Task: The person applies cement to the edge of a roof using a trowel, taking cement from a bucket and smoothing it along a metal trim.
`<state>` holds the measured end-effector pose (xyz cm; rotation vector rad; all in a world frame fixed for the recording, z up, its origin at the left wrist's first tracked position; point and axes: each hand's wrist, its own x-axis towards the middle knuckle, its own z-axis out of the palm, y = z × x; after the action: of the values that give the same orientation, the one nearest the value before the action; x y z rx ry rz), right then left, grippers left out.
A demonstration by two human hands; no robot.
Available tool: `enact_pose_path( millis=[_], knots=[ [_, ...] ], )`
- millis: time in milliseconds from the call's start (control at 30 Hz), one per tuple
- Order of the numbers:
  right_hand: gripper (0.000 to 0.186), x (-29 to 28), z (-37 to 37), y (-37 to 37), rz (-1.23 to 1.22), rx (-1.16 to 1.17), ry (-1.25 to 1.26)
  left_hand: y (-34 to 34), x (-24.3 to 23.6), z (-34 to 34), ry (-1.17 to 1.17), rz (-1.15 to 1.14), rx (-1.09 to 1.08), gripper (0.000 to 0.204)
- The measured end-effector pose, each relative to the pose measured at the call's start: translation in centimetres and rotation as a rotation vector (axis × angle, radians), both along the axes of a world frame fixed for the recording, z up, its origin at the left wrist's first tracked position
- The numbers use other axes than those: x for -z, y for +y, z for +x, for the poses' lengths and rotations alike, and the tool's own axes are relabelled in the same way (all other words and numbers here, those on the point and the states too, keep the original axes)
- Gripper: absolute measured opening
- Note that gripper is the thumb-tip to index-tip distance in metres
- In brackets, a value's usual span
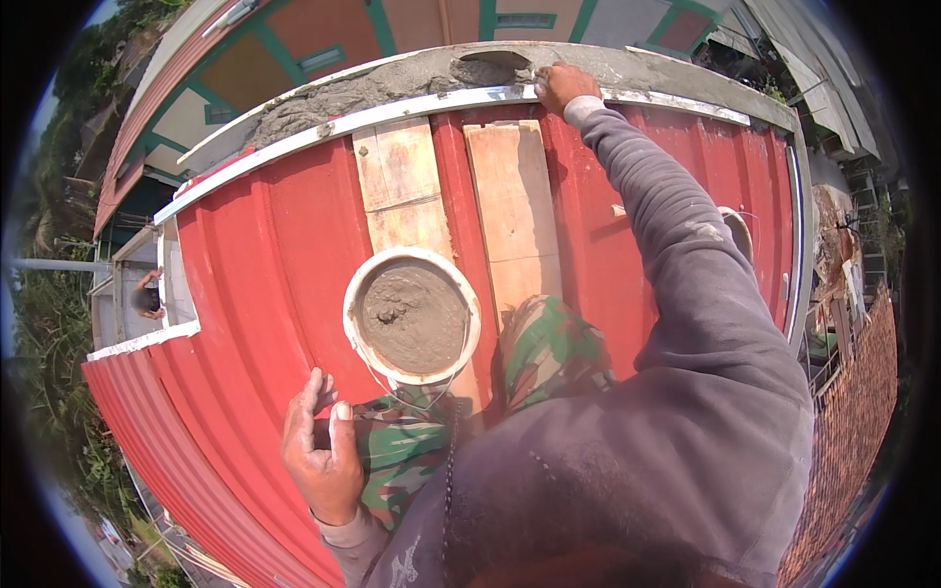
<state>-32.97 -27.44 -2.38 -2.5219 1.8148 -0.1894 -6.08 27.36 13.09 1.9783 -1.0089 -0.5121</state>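
At the far side, my right hand (564, 86) is closed around the handle of a trowel (505, 60). Its blade lies against the wet grey mortar (338, 106) along the top of a low wall. My left hand (328, 446) is raised near my knee, fingers apart and holding nothing. Just beyond it stands a white bucket (357, 338) of grey mortar (412, 312), its wire handle hanging down on the near side. My right sleeve hides part of the roof.
Red ribbed metal roofing (294, 230) slopes around me. Two wooden boards (400, 181) run across it toward the wall. A white metal strip (421, 106) edges the mortar. Another pale container (737, 233) shows partly behind my right arm. Far left, a person (147, 296) is in an opening beside the roof.
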Motion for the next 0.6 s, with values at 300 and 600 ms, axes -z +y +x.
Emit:
enact_pose_path(
  millis=[300, 600],
  knots=[
    [0.047, 4.8, 5.5, 5.0, 0.540, 0.255, -0.772, -0.5, 0.4, 0.1, -0.089, 0.094, 0.065, 0.040],
    [0.050, 4.0, 0.0, 0.9, 0.346, 0.287, -0.343, -1.0, 0.4, -0.1, -0.102, 0.110, 0.057, 0.039]
  ],
)
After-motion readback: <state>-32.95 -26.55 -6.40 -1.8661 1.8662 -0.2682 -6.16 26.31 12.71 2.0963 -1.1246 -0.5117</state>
